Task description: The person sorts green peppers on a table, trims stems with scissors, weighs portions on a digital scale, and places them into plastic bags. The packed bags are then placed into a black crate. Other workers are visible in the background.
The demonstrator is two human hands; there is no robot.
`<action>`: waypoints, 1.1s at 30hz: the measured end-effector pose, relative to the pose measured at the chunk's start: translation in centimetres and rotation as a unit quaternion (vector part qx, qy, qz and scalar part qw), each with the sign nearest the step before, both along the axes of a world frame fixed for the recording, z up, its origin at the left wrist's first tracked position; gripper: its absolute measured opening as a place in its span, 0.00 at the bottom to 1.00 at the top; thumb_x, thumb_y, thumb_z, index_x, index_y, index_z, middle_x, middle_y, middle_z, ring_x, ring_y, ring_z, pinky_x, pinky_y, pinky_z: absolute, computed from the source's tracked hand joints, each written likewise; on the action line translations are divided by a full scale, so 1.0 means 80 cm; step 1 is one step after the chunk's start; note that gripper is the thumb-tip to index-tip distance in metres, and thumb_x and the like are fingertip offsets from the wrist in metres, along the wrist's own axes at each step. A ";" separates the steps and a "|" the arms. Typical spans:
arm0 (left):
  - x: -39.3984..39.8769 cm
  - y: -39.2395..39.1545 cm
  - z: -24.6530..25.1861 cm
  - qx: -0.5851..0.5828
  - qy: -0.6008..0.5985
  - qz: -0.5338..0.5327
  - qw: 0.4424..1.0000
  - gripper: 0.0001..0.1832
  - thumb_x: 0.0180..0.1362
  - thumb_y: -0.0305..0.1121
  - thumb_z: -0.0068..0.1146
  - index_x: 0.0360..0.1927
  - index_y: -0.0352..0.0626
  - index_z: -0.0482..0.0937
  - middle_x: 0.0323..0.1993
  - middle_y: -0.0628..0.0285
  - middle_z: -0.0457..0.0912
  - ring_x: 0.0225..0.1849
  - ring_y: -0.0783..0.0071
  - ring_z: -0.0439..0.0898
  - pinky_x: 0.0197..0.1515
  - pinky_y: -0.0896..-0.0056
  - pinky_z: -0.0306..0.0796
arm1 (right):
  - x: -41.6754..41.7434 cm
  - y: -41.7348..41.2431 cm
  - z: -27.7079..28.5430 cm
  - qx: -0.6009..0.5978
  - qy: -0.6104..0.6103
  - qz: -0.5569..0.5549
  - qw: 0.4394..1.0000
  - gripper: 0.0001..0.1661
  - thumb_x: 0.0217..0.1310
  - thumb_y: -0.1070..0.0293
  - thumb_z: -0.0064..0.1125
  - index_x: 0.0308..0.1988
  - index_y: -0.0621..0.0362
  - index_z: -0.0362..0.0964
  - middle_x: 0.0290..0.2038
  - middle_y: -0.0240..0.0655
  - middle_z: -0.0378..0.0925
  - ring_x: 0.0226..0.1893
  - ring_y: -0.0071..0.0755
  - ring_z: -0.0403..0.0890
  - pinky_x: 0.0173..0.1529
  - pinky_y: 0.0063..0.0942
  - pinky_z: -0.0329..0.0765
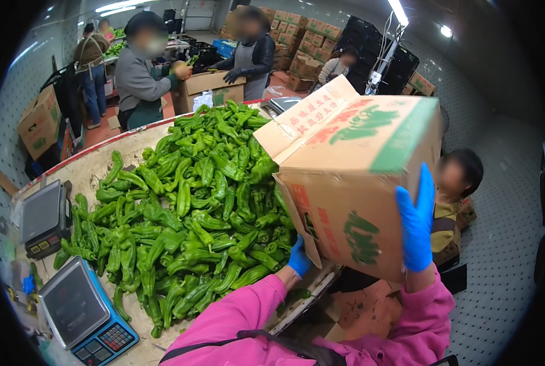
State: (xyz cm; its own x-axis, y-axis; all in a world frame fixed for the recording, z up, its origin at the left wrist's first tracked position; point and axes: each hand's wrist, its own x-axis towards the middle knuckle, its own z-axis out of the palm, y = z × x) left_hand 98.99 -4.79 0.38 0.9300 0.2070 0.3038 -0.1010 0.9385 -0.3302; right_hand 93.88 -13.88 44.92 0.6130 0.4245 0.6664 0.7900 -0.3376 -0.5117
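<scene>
A large printed cardboard box (345, 201) is tipped on its side above the table edge, its flaps towards a heap of green peppers (185, 215). My right hand (415, 217), in a blue glove, presses on the box's bottom end with fingers spread. At the box's lower near edge is my left hand (300, 258), also gloved in blue; its fingers are partly hidden behind the cardboard flap, so its grip is unclear. Some peppers touch or lie close to the open end. The inside of the box is mostly hidden.
A blue digital scale (87, 311) and a grey scale (43, 217) stand at the table's left; another scale (284, 104) is behind the box. A co-worker (451, 196) is close at the right. Two more people stand across the table by an open carton (208, 89).
</scene>
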 end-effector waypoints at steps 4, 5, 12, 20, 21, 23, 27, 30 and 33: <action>0.000 0.005 0.061 0.067 0.155 0.110 0.979 0.39 0.65 0.62 0.45 0.70 0.45 0.61 0.69 0.58 0.64 0.68 0.54 0.62 0.72 0.52 0.53 | 0.003 0.091 0.000 -0.147 -0.152 -0.103 0.972 0.60 0.52 0.34 0.63 0.69 0.67 0.51 0.68 0.64 0.52 0.70 0.62 0.52 0.71 0.52 0.46; -0.004 -0.001 0.069 0.068 0.147 0.110 0.981 0.41 0.64 0.64 0.43 0.72 0.46 0.58 0.71 0.58 0.61 0.70 0.53 0.59 0.73 0.52 0.50 | 0.002 0.107 -0.002 -0.171 -0.180 -0.117 0.962 0.62 0.50 0.30 0.61 0.69 0.66 0.52 0.67 0.66 0.52 0.70 0.64 0.51 0.70 0.57 0.45; 0.000 0.084 0.108 0.086 0.188 0.221 0.953 0.45 0.60 0.75 0.36 0.71 0.55 0.59 0.70 0.63 0.63 0.68 0.55 0.62 0.70 0.45 0.56 | 0.013 0.094 0.013 -0.023 -0.205 0.194 0.959 0.36 0.57 0.54 0.66 0.59 0.63 0.69 0.58 0.52 0.72 0.60 0.55 0.71 0.65 0.44 0.65; 0.007 0.135 0.194 0.127 0.232 0.212 0.941 0.39 0.60 0.70 0.41 0.67 0.56 0.65 0.66 0.59 0.70 0.64 0.48 0.68 0.66 0.37 0.61 | 0.188 -0.171 -0.397 -0.058 0.016 -0.168 0.984 0.27 0.62 0.60 0.62 0.56 0.61 0.69 0.49 0.49 0.77 0.52 0.51 0.76 0.58 0.37 0.71; 0.009 0.128 0.206 0.123 0.203 0.202 0.950 0.35 0.63 0.63 0.43 0.68 0.54 0.64 0.67 0.58 0.68 0.66 0.50 0.66 0.68 0.41 0.60 | 0.218 -0.188 -0.461 -0.025 0.047 -0.173 0.984 0.32 0.61 0.57 0.64 0.58 0.62 0.67 0.52 0.52 0.74 0.55 0.55 0.74 0.59 0.41 0.71; 0.016 0.161 0.191 0.211 0.204 0.243 0.924 0.38 0.62 0.67 0.42 0.69 0.55 0.62 0.68 0.58 0.67 0.66 0.49 0.66 0.66 0.38 0.61 | 0.249 -0.159 -0.511 0.002 0.177 -0.149 0.973 0.37 0.62 0.53 0.62 0.66 0.55 0.62 0.60 0.54 0.68 0.63 0.54 0.67 0.66 0.45 0.63; 0.044 0.179 0.199 0.260 0.208 0.217 0.918 0.35 0.64 0.63 0.42 0.70 0.56 0.60 0.69 0.59 0.65 0.68 0.50 0.64 0.65 0.37 0.63 | 0.295 -0.129 -0.570 -0.112 0.059 -0.336 0.933 0.42 0.62 0.41 0.56 0.69 0.47 0.58 0.63 0.52 0.67 0.64 0.52 0.66 0.64 0.51 0.62; 0.054 0.187 0.252 0.242 0.217 0.188 0.927 0.32 0.66 0.58 0.42 0.71 0.58 0.59 0.70 0.60 0.63 0.70 0.52 0.62 0.64 0.36 0.65 | 0.308 -0.120 -0.569 -0.141 0.118 -0.360 0.915 0.43 0.62 0.38 0.54 0.70 0.42 0.56 0.65 0.51 0.65 0.65 0.53 0.66 0.64 0.51 0.63; 0.059 0.195 0.313 0.195 0.256 0.181 0.930 0.30 0.68 0.56 0.40 0.71 0.61 0.59 0.71 0.61 0.62 0.70 0.52 0.61 0.62 0.34 0.67 | 0.310 -0.113 -0.529 -0.141 0.244 -0.355 0.892 0.41 0.62 0.39 0.54 0.70 0.40 0.57 0.67 0.46 0.64 0.66 0.51 0.65 0.63 0.50 0.65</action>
